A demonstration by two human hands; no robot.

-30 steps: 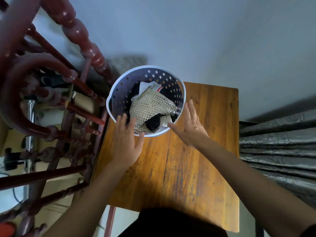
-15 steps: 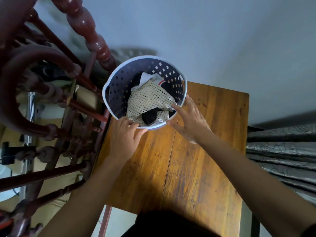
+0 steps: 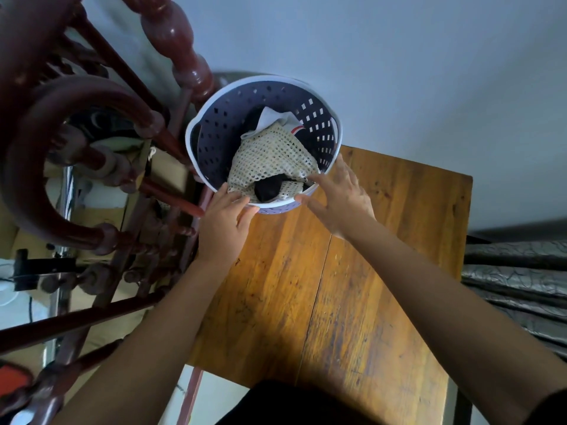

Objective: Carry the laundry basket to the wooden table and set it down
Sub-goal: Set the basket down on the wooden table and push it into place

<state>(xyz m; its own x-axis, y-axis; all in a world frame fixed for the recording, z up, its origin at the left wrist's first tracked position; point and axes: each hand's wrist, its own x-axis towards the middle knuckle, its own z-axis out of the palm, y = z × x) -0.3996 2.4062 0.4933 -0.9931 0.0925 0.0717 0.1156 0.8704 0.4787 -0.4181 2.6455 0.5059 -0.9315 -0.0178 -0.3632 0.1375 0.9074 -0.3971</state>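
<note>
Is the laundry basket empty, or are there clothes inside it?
Not empty. The laundry basket holds a cream mesh cloth, a white piece and dark fabric, heaped below its rim.

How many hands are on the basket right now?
2. The left hand is at the basket's near rim, fingers over the edge; the right hand is at the near-right rim. Fingertips partly hidden.

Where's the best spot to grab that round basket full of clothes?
Probably the laundry basket by its thick white rim, one hand on each side, coming from above. The rim curls outward like a lip, and handle-like bumps show at its left and right edges.
</note>
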